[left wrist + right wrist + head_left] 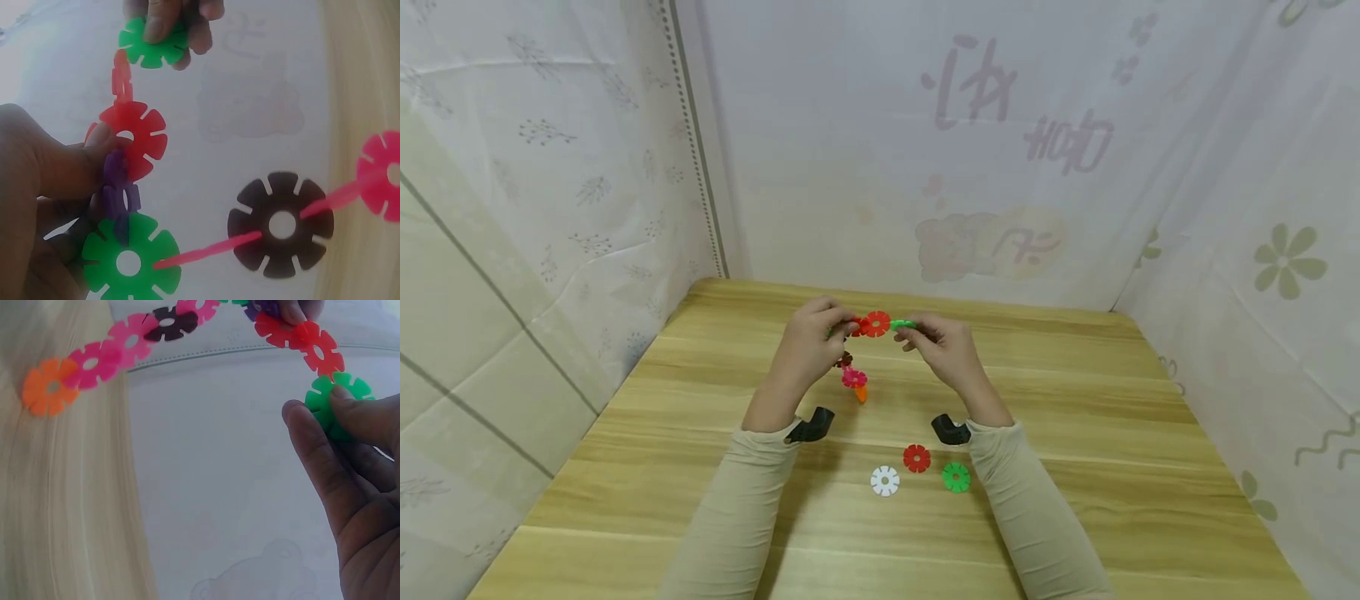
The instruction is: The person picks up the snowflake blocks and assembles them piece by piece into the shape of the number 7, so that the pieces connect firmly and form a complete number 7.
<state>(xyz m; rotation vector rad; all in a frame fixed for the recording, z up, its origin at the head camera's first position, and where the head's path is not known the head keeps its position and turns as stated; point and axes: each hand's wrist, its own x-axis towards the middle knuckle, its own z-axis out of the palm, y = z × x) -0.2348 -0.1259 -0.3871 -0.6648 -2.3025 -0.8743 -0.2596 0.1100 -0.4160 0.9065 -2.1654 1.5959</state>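
Note:
A chain of slotted plastic snowflake discs hangs between the hands, which are raised over the table. My left hand (808,340) pinches a red disc (150,134) between thumb and fingers. At the chain's far end a green disc (320,401) is pinched by my right hand (951,350); its edge meets a second red disc (877,324). From the left hand the chain runs through a purple disc (114,181), another green disc (100,253), a dark brown disc (250,212) and pink discs (130,328), ending in an orange disc (37,394).
Three loose discs lie on the wooden table (1075,500) between the forearms: white (877,481), red (910,458) and green (948,477). Black wrist mounts (812,427) sit at both cuffs. Patterned cloth (850,167) surrounds the table at the back and sides.

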